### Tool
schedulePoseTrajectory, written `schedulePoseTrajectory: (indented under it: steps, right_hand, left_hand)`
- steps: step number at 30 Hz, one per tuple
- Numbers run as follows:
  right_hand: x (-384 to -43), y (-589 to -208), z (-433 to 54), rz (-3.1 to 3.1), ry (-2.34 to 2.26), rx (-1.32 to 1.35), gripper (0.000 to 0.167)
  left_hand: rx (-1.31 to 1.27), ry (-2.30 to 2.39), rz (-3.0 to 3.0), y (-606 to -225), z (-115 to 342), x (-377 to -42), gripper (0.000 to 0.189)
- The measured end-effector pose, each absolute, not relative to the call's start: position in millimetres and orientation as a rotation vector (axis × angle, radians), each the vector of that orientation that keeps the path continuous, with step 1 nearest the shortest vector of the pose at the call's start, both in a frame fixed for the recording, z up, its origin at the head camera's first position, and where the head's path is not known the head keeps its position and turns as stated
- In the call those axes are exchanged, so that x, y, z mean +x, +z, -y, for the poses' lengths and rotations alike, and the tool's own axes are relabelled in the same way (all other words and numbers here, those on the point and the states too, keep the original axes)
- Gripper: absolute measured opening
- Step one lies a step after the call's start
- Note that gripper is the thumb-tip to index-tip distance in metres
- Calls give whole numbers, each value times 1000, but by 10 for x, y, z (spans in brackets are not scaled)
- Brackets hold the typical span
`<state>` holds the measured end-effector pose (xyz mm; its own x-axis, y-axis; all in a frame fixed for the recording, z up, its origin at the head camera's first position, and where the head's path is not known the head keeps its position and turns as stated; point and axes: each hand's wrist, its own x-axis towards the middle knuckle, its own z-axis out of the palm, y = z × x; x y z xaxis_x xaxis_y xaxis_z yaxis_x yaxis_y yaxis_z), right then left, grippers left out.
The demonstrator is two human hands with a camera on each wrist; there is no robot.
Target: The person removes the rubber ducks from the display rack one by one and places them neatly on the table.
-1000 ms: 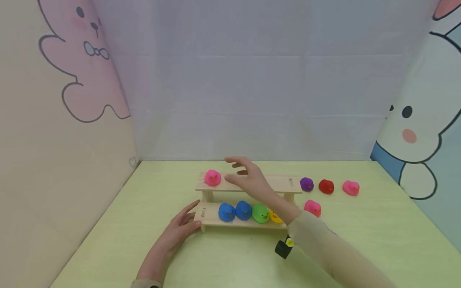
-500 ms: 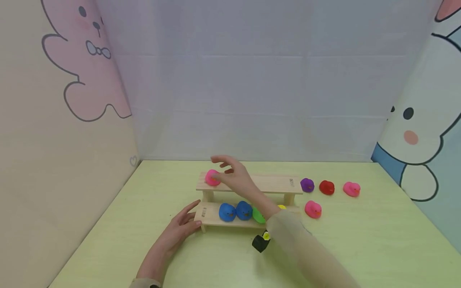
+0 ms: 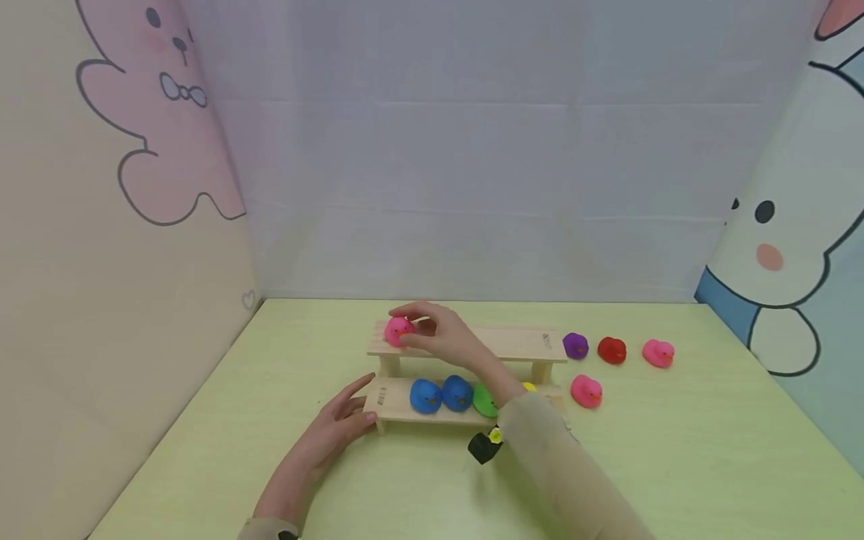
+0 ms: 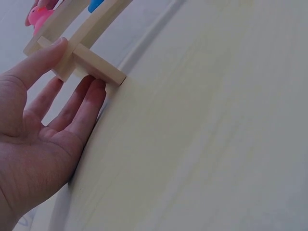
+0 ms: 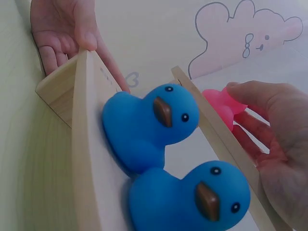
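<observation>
On the upper tier of a two-tier wooden rack [image 3: 513, 343] sits a pink rubber duck [image 3: 397, 331]. My right hand [image 3: 442, 337] pinches this duck between thumb and fingers, as the right wrist view also shows. My left hand [image 3: 334, 426] holds the left end of the lower tier, thumb at the front corner and fingers toward the back. In the left wrist view the thumb presses the board [image 4: 91, 36] and fingertips touch the leg. Along the lower tier stand two blue ducks [image 3: 425, 396], a green duck [image 3: 484, 400] and a yellow duck [image 3: 529, 387], the last mostly hidden by my right forearm.
Right of the rack, on the pale yellow-green table [image 3: 709, 435], lie a purple duck [image 3: 576, 346], a red duck [image 3: 612, 350] and two pink ducks [image 3: 658, 353]. A black wrist-camera piece [image 3: 484, 447] hangs below my right forearm. Cloth walls stand at the back and sides.
My right hand has moved left along the upper tier to the pink duck, and its fingers have closed around it. My left hand stays at the rack's left end.
</observation>
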<state>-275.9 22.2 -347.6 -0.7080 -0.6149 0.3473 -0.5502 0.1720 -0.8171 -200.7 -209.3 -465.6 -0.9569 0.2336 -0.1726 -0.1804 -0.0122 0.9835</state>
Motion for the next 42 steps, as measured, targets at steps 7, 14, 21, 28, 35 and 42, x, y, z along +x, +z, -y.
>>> schedulePoseTrajectory:
  steps: [7,14,21,28,35,42]
  right_hand:
    - [-2745,-3485,-222,-2367,-1583,-1146,41]
    - [-2738,-3486,-217,-2351,-1603,-1145,40]
    - [-2725,-3476,-204,-2355,-1618,-1108,39]
    - [-2719,-3474,-205,-2354,-1648,-1074,39]
    - [-2701,-3460,-194,-2339,-1699,-1069,38]
    - [-2617,-3390,-213,-2391,-1676,-1052,36]
  left_hand:
    - [53,2054,-1968,-4645,2090,-2003,65]
    - [61,2052,-1980,-4636,2084,-1997,65]
    - [53,2052,-1975,-4652,2096,-2011,65]
    - [67,2062,-1959,-4672,2100,-2020,65]
    - [70,2070,-1948,-4667,2104,-2019,66]
    - [34,2056,-1967,-4659,2092,-2021,66]
